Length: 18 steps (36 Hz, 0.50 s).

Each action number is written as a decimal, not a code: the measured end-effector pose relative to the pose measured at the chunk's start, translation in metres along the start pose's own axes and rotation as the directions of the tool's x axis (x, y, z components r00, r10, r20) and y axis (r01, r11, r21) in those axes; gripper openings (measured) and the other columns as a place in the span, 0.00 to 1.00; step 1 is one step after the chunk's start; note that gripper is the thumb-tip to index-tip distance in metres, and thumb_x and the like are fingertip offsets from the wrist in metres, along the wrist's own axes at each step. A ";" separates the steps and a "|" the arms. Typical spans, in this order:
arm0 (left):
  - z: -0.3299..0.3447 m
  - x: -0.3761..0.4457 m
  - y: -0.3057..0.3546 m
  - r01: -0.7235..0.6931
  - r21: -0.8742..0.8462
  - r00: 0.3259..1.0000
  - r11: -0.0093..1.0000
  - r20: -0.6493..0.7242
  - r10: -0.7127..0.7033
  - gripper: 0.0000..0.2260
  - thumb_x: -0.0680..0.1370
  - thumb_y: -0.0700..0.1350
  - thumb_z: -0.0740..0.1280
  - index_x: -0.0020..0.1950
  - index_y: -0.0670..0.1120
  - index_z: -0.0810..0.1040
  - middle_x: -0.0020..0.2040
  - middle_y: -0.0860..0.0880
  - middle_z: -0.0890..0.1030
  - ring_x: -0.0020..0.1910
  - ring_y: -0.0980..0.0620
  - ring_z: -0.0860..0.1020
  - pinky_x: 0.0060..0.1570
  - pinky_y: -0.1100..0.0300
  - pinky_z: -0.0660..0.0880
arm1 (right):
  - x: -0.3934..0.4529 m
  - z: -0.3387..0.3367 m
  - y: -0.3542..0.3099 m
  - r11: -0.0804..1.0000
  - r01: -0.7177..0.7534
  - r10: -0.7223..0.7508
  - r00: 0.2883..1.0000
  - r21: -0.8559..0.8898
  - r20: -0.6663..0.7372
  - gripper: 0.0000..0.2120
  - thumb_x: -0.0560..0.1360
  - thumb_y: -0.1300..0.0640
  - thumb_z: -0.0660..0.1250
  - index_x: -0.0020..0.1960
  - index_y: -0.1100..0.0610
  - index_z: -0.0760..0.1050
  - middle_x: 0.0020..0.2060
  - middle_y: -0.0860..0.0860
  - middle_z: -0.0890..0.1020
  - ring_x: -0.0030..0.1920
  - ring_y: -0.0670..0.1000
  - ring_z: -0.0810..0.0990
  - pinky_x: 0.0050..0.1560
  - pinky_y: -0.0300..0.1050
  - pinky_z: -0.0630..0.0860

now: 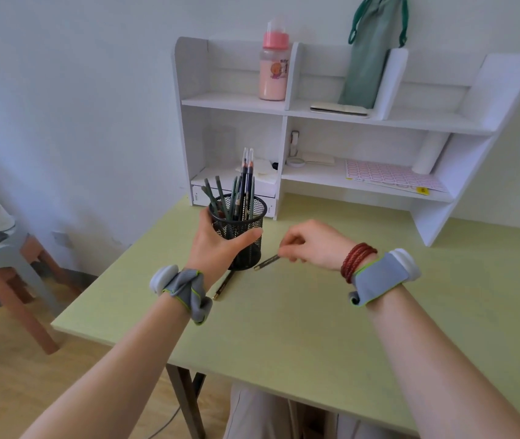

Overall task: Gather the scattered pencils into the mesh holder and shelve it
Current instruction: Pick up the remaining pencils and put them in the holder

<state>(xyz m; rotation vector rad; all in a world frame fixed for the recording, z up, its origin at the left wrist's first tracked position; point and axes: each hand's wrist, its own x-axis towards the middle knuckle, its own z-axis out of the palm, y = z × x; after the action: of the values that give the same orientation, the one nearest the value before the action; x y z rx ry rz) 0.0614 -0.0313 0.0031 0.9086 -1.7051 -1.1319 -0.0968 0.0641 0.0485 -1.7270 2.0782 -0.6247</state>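
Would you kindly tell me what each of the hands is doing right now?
Left hand: closed around the mesh holder.
Right hand: fingertips pinching a pencil on the table.

Left hand (217, 245) gripping mesh holder (246, 223), right hand (312, 243) pinching pencil (266, 262)

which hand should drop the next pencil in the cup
Right. The right hand already pinches a pencil beside the cup, while the left hand is wrapped around the cup, steadying it.

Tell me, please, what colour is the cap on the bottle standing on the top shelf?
Pink; the cap shows best in the head view.
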 end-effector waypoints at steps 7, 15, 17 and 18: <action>0.028 -0.007 0.011 -0.011 -0.037 0.998 0.999 0.057 0.013 0.33 0.62 0.53 0.79 0.62 0.50 0.68 0.55 0.54 0.79 0.54 0.56 0.78 0.58 0.54 0.74 | -0.018 -0.051 -0.014 0.961 0.162 -0.100 0.959 0.224 -0.264 0.05 0.72 0.55 0.69 0.38 0.49 0.75 0.30 0.48 0.76 0.27 0.45 0.71 0.30 0.38 0.71; 0.055 -0.018 0.021 -0.032 -0.068 0.988 0.997 0.149 0.042 0.34 0.59 0.57 0.78 0.61 0.53 0.68 0.52 0.62 0.79 0.50 0.68 0.77 0.52 0.62 0.74 | -0.025 -0.073 -0.021 0.944 0.217 -0.103 0.911 0.250 -0.400 0.04 0.73 0.53 0.68 0.44 0.54 0.77 0.35 0.54 0.79 0.32 0.50 0.74 0.35 0.40 0.72; 0.060 -0.021 0.023 -0.034 -0.070 0.986 0.997 0.163 0.045 0.35 0.59 0.57 0.78 0.61 0.53 0.68 0.53 0.62 0.79 0.51 0.68 0.77 0.51 0.64 0.73 | -0.025 -0.075 -0.018 0.943 0.215 -0.090 0.898 0.253 -0.431 0.07 0.75 0.53 0.67 0.46 0.56 0.78 0.33 0.53 0.79 0.33 0.50 0.75 0.36 0.41 0.72; 0.063 -0.022 0.024 -0.031 -0.074 0.985 0.997 0.168 0.044 0.34 0.59 0.56 0.78 0.61 0.52 0.68 0.53 0.60 0.79 0.52 0.66 0.77 0.52 0.63 0.73 | -0.025 -0.075 -0.016 0.944 0.214 -0.081 0.888 0.252 -0.453 0.08 0.75 0.53 0.66 0.46 0.57 0.79 0.31 0.50 0.78 0.32 0.49 0.75 0.36 0.40 0.72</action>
<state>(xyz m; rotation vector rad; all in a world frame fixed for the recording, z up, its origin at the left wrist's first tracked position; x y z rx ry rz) 0.0086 0.0152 0.0068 0.7506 -1.7986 -1.2670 -0.1198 0.0939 0.1203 -1.6926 1.9925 -1.4118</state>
